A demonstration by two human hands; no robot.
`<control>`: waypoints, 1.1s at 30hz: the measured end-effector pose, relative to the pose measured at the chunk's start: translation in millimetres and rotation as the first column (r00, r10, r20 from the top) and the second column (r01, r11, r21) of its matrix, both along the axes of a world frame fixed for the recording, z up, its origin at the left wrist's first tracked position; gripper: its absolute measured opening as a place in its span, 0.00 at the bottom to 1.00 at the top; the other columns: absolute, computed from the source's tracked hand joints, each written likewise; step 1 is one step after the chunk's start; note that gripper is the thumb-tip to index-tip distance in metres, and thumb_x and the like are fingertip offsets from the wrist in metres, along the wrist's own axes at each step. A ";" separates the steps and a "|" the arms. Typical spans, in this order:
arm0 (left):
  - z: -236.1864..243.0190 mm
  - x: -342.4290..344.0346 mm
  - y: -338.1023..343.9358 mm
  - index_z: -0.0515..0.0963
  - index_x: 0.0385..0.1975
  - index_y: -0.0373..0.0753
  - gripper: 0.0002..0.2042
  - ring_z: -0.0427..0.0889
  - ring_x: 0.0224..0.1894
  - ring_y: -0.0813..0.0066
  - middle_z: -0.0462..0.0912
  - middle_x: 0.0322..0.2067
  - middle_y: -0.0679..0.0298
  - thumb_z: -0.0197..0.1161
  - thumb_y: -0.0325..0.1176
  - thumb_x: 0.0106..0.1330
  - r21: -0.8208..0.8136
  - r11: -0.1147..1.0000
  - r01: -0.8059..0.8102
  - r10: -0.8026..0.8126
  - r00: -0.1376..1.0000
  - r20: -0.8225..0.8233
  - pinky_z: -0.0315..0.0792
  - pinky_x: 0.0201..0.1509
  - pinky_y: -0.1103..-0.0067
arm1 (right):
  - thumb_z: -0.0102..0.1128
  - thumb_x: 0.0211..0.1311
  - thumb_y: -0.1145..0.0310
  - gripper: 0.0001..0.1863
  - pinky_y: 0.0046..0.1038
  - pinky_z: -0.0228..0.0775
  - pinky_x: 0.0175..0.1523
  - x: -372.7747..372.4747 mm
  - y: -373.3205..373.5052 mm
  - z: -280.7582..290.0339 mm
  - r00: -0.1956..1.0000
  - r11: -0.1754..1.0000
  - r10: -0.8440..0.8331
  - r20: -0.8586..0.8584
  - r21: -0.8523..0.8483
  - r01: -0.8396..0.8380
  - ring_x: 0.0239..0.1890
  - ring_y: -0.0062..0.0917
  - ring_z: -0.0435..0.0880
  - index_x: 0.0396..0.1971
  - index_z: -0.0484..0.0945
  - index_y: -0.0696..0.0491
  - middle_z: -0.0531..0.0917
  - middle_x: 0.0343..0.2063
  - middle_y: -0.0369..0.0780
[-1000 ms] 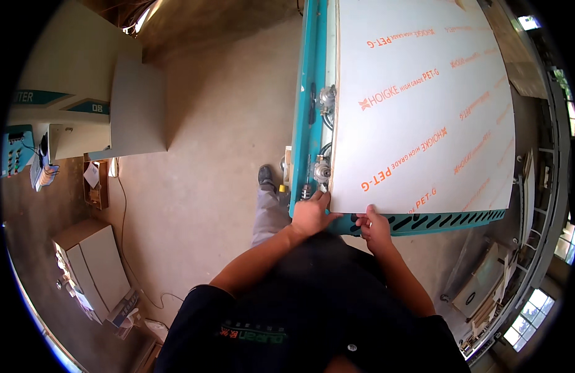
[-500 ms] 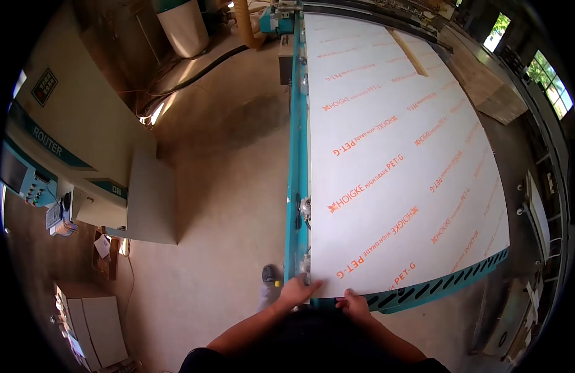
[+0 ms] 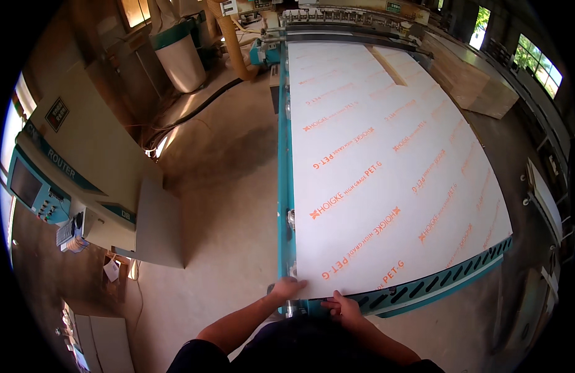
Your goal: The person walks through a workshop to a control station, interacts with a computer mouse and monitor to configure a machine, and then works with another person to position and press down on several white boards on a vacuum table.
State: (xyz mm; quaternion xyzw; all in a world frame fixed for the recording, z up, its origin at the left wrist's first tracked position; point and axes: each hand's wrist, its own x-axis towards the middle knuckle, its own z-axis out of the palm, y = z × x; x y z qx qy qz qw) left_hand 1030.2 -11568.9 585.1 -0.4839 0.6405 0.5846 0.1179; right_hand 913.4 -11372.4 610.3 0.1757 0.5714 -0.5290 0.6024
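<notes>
Head view shows your left hand (image 3: 288,288) resting on the near left corner of the large white panel (image 3: 387,168), fingers spread flat on its edge rather than clenched around it. Your right hand (image 3: 342,307) sits just beside it along the same near edge, fingertips touching the sheet's underside or rim; you cannot tell from here whether it actually grasps the edge. The panel, printed with orange lettering, lies flat on the teal machine bed (image 3: 424,287) and stretches away from you toward the far end of the workshop. To your left, well apart across the concrete floor (image 3: 225,205), stands a beige control cabinet (image 3: 82,168) with a screen and keypad. A white dust bin (image 3: 178,59) stands farther back.
</notes>
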 end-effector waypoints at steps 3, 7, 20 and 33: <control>6.0 0.0 -5.9 0.81 0.34 0.29 0.23 0.80 0.35 0.67 0.82 0.33 0.56 0.66 0.50 0.60 0.106 0.991 -0.079 0.084 0.995 -0.046 0.73 0.41 0.72 | 0.54 0.69 0.52 0.18 0.18 0.54 0.19 -2.3 4.8 3.3 0.988 0.988 -0.157 0.000 -0.004 0.157 0.23 0.18 0.71 0.42 0.74 0.53 0.86 0.38 0.40; -0.8 6.8 -1.8 0.81 0.33 0.29 0.24 0.78 0.35 0.67 0.81 0.34 0.55 0.67 0.51 0.60 0.120 0.991 -0.056 0.065 0.996 -0.068 0.72 0.42 0.71 | 0.57 0.68 0.53 0.14 0.20 0.48 0.18 -14.0 14.7 -16.5 0.898 0.898 -0.439 0.028 0.014 0.439 0.18 0.16 0.63 0.34 0.72 0.49 0.75 0.23 0.33; 18.9 6.5 2.3 0.81 0.38 0.27 0.23 0.80 0.32 0.74 0.84 0.32 0.59 0.69 0.47 0.60 0.200 0.980 -0.009 0.039 0.989 -0.146 0.74 0.38 0.78 | 0.54 0.70 0.54 0.15 0.21 0.44 0.16 -8.7 18.7 -8.7 0.893 0.898 -0.436 -0.108 0.005 0.439 0.13 0.15 0.56 0.30 0.71 0.50 0.68 0.19 0.31; 5.9 17.6 3.0 0.80 0.31 0.26 0.19 0.80 0.29 0.75 0.82 0.26 0.60 0.67 0.42 0.61 0.292 0.953 -0.084 0.158 0.958 -0.239 0.73 0.33 0.77 | 0.58 0.66 0.57 0.20 0.22 0.52 0.19 -6.2 19.4 -5.0 0.911 0.957 -0.264 -0.317 0.030 0.288 0.12 0.17 0.63 0.31 0.79 0.62 0.73 0.15 0.34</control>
